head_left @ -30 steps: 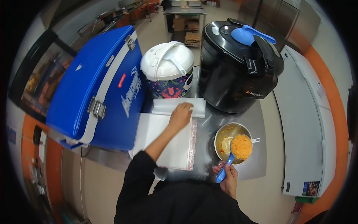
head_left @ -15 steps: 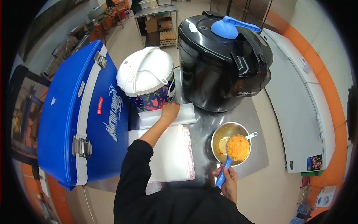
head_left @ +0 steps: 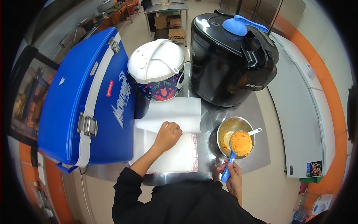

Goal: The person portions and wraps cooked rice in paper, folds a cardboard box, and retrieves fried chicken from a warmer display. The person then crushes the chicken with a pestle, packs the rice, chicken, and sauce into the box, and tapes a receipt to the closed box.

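Observation:
My left hand (head_left: 168, 136) is closed on the near edge of a white paper sheet (head_left: 173, 114), which lies partly over a stack of white paper (head_left: 175, 156) with a pink-printed edge. My right hand (head_left: 233, 176) grips the blue handle of a scoop (head_left: 228, 168). Orange rice (head_left: 241, 143) heaps up in the scoop, held over a steel pot (head_left: 225, 128). Inside the pot are some food bits, and a white-handled utensil (head_left: 255, 131) sticks out at its right rim.
A blue cooler box (head_left: 104, 100) stands at the left. Behind the paper is a white-lidded floral rice cooker (head_left: 160, 87). A large black cooker (head_left: 223, 63), topped by a blue scoop (head_left: 235, 27), stands behind the pot on the steel table (head_left: 257, 149). A white freezer (head_left: 298, 112) is at the right.
My left hand has come back toward me from the far end of the paper, and the folded sheet has spread out. My right hand still holds the filled scoop over the pot.

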Tool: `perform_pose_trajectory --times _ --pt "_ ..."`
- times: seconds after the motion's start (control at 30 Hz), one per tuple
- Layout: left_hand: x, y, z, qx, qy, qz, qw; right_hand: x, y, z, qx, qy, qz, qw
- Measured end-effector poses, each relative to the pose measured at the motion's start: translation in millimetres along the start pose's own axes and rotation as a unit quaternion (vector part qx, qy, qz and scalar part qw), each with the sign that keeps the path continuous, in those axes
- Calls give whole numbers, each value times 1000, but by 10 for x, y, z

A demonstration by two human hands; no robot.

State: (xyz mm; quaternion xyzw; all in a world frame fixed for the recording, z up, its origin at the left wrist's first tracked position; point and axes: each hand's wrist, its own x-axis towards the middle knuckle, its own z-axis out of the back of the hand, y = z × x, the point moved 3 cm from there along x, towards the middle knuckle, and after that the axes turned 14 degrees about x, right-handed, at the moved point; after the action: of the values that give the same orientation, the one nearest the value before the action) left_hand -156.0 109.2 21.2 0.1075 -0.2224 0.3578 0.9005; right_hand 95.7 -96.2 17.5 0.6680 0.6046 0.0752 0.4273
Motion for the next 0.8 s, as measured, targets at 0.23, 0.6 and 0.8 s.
perform_pose_trajectory --times 0.23,0.6,0.8 --pt "-319 -212 -83 -30 46 45 997 -37 -30 46 -12 17 -11 1000" --pt "-317 139 920 -540 -105 383 742 -6 -24 88 -7 21 -11 1000" --pt "-799 317 355 -716 -19 498 489 -56 5 8 3 32 -23 999"
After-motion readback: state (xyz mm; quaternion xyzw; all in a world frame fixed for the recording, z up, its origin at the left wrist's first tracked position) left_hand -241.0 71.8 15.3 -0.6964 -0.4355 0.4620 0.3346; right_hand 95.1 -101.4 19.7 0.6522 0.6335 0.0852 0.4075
